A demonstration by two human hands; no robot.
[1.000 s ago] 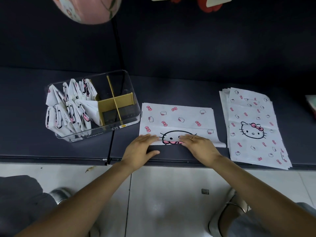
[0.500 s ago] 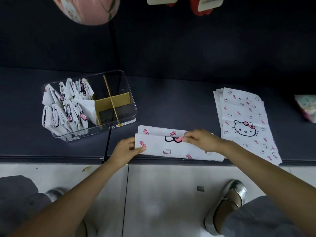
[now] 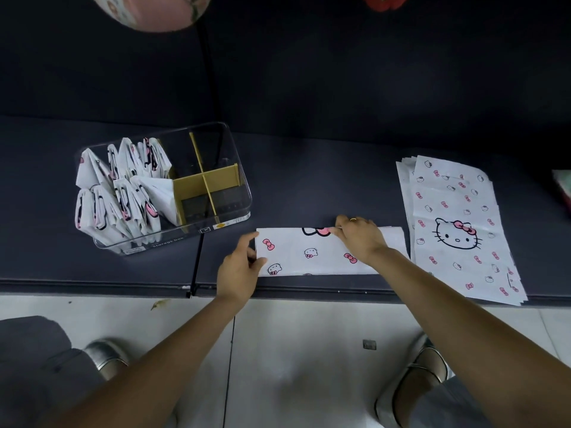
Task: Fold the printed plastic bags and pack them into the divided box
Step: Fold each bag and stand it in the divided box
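Hands on smooth rectangular folded bag

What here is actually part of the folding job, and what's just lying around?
Part of the job: the bag being folded, left hand, right hand, stack of flat bags, divided box, folded bags inside it.

Just lying about: pink round object, red item.

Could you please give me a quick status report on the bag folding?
Left hand grips bag at its left end; right hand pinches its far edge. Bag folded to strip. Box right compartments open. Nothing obstructing.
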